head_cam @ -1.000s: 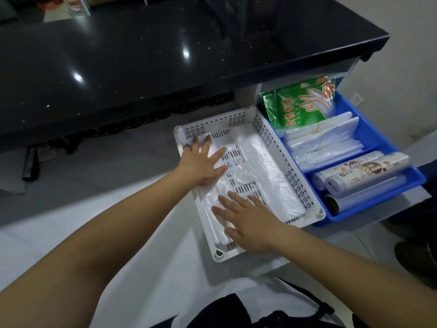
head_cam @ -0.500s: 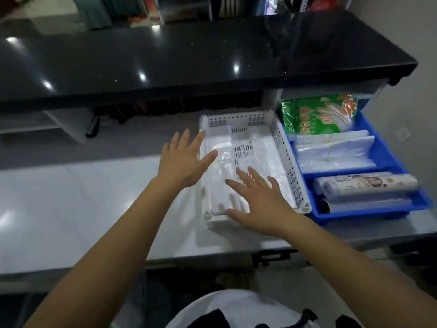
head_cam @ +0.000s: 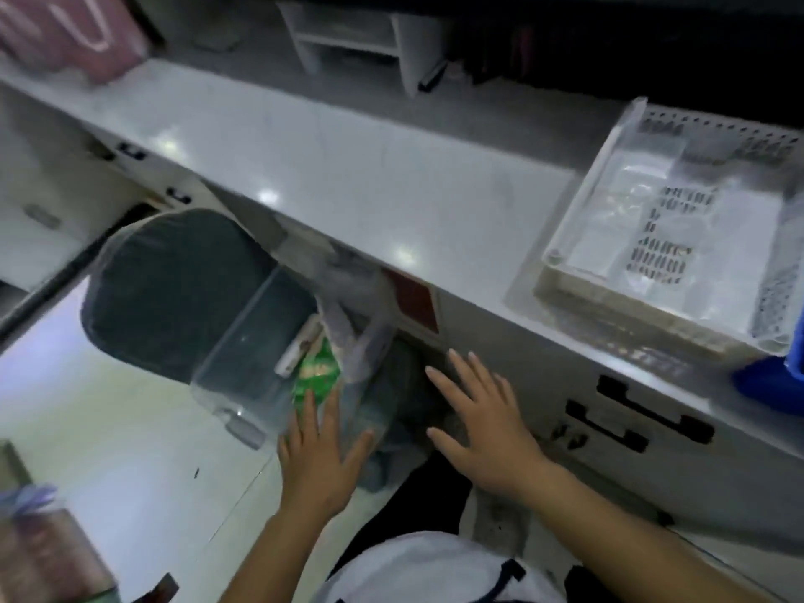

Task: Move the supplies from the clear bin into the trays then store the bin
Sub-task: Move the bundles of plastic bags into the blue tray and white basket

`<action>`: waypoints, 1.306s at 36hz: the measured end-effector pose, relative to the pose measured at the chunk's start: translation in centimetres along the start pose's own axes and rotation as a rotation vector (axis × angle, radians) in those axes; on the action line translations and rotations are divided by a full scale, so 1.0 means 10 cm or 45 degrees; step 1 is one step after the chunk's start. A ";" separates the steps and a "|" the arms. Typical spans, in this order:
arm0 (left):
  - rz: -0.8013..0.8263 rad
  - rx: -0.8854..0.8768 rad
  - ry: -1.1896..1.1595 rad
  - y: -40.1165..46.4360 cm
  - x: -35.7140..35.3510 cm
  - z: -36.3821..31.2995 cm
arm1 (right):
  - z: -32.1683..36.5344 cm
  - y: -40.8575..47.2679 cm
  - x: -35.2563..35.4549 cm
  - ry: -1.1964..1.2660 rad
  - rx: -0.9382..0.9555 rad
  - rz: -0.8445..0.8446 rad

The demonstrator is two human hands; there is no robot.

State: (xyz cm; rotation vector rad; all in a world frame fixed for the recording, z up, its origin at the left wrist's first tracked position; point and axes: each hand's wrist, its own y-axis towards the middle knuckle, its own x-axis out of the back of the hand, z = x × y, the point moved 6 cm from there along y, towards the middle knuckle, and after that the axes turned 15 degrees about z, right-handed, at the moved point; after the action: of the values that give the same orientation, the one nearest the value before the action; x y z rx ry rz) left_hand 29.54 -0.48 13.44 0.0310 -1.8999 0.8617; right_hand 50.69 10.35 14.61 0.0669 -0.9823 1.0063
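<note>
The clear bin (head_cam: 243,359) rests on a dark stool seat (head_cam: 174,289) below the white counter. Inside it lie a green packet (head_cam: 315,374), a pale roll (head_cam: 298,346) and crumpled clear plastic bags (head_cam: 348,306). My left hand (head_cam: 324,450) hovers with fingers spread at the bin's near right corner, fingertips over the green packet. My right hand (head_cam: 483,420) is open in the air to the right of the bin, holding nothing. The white perforated tray (head_cam: 565,228) with flat plastic bags sits on the counter at the right. A corner of the blue tray (head_cam: 765,380) shows at the right edge.
The white counter (head_cam: 348,167) runs diagonally, with black-handled drawers (head_cam: 635,420) under it. A small white shelf unit (head_cam: 356,37) stands at the back. A pink item (head_cam: 65,37) is at the top left. Pale floor lies at the lower left. The picture is blurred.
My view has swung left and down from the trays to the clear bin. Both hands left the white tray and dropped below the counter, beside the bin.
</note>
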 end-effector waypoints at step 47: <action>0.483 0.521 -1.212 4.85 -0.76 1.70 | 0.35 2.74 -1.62 -0.532 -0.070 0.620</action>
State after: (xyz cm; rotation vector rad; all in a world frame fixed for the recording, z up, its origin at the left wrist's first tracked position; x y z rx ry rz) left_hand 1.52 23.31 -23.31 0.4019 -2.5996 1.6947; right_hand 25.63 13.39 -5.16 -0.0108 -1.4499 1.4441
